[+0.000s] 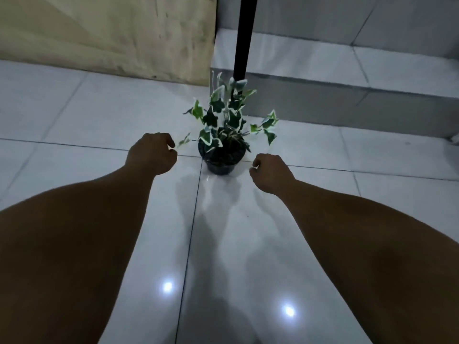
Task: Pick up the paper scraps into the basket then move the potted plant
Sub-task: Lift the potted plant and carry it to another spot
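No text, labels, brands, numbers or signs can be read anywhere in view.
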Motion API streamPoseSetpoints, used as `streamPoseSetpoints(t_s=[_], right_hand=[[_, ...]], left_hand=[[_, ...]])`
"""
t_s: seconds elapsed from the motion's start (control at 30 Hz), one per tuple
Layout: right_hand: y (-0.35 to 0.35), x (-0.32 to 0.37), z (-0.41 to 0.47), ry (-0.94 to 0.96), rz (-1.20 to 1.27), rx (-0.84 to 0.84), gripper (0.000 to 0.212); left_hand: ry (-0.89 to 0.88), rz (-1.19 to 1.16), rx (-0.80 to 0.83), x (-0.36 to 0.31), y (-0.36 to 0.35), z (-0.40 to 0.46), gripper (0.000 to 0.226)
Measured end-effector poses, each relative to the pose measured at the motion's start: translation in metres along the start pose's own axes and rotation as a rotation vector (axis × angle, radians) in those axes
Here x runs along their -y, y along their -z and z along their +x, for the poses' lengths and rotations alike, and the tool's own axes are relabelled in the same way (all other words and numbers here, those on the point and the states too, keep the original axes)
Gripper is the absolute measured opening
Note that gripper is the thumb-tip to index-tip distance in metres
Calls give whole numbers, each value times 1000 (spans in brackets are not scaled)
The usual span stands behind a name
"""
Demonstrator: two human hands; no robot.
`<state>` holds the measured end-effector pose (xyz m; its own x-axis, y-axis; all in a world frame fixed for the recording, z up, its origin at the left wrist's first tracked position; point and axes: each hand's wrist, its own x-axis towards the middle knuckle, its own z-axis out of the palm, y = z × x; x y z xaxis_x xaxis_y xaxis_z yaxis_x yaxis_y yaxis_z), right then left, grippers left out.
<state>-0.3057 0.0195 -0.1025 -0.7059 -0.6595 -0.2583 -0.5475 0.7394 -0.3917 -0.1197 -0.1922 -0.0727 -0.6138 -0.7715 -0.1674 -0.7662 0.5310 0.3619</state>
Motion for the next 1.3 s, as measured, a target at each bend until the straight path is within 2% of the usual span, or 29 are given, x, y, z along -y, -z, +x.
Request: streamPoseSetpoints(t_s=[0.1,0.33,0.47,0.67,0.7,0.8,0.93,0.97,1.1,1.3], right_hand=[[-50,-21,23,-34,55,-26,24],[-107,-34,58,-155,339,-148,25],[-115,-27,78,-233,529,-287,31],[-115,-6,103,-366,1005,-316,39],[-117,-2,106,-377,1092,-310,36],[-117,9,114,-350,1259,-312,34],[-120,17,130,-304,1266,-314,37],[-120,19,131,-300,1255,-313,36],[-124,23,138,-316,1230,-326,39],[-130,24,142,-319,1247,-334,46]], left_hand=[[45,-77,35,25,-54,16,27],[196,-402,27,20,-133,38,40],[301,-675,-1,7,-147,59,51],[262,-953,-2,-10,-150,84,68],[263,-979,1,-12,-149,86,68],[234,-1058,23,-19,-152,95,48],[251,-1117,38,-20,-155,106,61],[246,-1125,49,-19,-156,108,59],[177,-1173,90,-27,-155,111,31],[111,-1154,36,-28,-176,119,32]])
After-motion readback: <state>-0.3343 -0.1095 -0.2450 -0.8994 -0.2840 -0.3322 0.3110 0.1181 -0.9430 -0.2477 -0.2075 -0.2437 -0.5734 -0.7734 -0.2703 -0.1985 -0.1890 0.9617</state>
